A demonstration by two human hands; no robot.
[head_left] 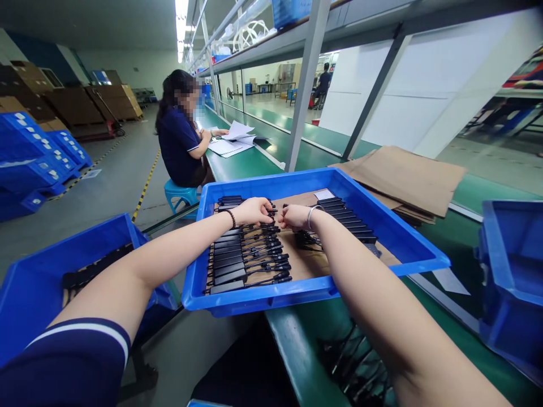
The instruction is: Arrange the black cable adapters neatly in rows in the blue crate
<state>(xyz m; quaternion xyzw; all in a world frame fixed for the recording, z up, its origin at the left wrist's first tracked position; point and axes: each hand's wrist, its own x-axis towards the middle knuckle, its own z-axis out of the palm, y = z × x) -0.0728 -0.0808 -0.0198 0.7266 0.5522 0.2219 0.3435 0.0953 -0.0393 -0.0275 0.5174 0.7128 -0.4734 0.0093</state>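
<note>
A shallow blue tray [263, 294] lined with brown cardboard holds black adapters with short cables. One row of adapters [227, 260] lies along its left side, cables toward the middle; another row [345, 217] lies on the right. Over the upper part of the left row, my left hand [253, 212] has its fingers curled together near black connector ends; what they grip is too small to make out. My right hand [296, 216] is closed just right of it, above the cardboard, with a small dark bit at its fingertips. The hands do not touch each other.
Brown cardboard sheets [407, 178] lie behind the tray on the green bench [292, 345]. Blue bins stand at left [31, 282] and right [515, 254]. Black cables [356, 362] lie below my right arm. A seated person [180, 133] handles papers [233, 141]. Metal posts rise behind.
</note>
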